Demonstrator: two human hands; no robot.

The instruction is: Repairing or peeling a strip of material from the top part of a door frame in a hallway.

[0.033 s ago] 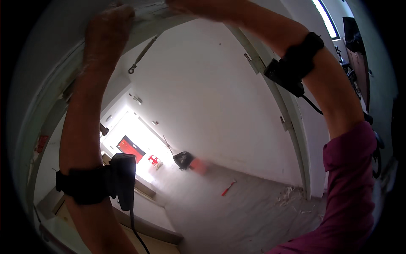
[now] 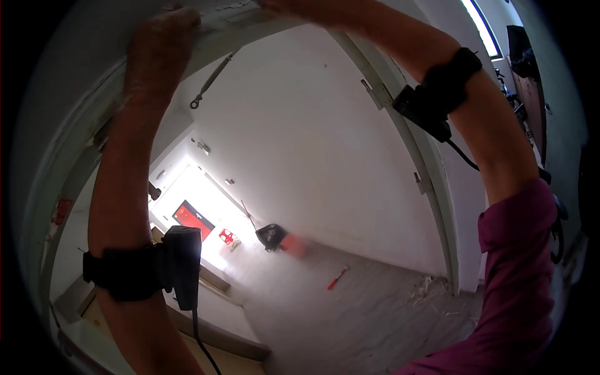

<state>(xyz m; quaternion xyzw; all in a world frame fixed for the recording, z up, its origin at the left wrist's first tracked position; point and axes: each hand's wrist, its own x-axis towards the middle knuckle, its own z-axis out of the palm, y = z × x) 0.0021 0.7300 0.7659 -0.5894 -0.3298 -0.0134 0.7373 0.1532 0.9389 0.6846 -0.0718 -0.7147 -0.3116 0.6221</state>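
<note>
Both my arms are raised to the top of a pale door frame [image 2: 407, 128]. My left hand [image 2: 164, 39] is closed against the head of the frame, its fingers curled; what they hold, if anything, is hidden. Only a blurred part of my right hand [image 2: 281, 7] shows at the upper edge, by a rough, chipped strip [image 2: 228, 15] of the frame head; its fingers are out of sight. Below the strip, between my arms, hangs a metal arm with a ring end [image 2: 212, 81].
Hinge plates [image 2: 377, 94] stick out from the right jamb. On the grey floor lie a red-handled hammer-like tool [image 2: 338, 278] and pale scraps [image 2: 425, 290]. Farther off are a black bag-like thing [image 2: 270, 236], a red stool [image 2: 227, 236] and a red door [image 2: 192, 219].
My right hand and forearm have shifted slightly to the right along the frame head. My left arm stays almost in place.
</note>
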